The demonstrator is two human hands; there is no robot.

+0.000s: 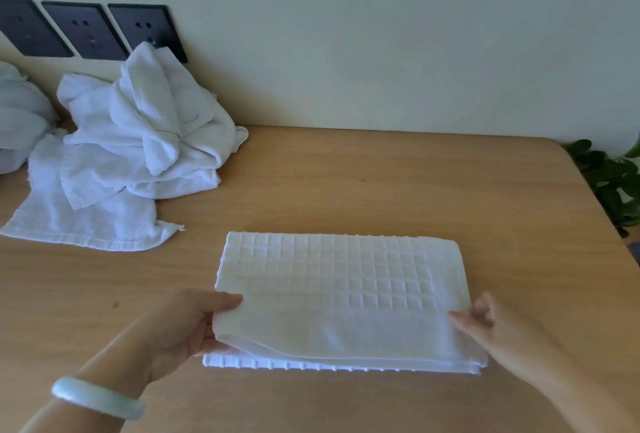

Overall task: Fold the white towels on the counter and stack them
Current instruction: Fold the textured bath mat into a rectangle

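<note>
White waffle-weave towel (346, 287) lies folded double on the tan wooden counter (381, 183), long axis running left to right across the person, its near edge held at both ends: left hand (183, 325) pinches the left corner, right hand (498, 328) the right, crumpled white towel pile (138, 134) nearer the left.

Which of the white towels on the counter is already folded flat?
The checked towel, gripped by the left hand and right hand; the plain towels at the back left lie crumpled.
</note>
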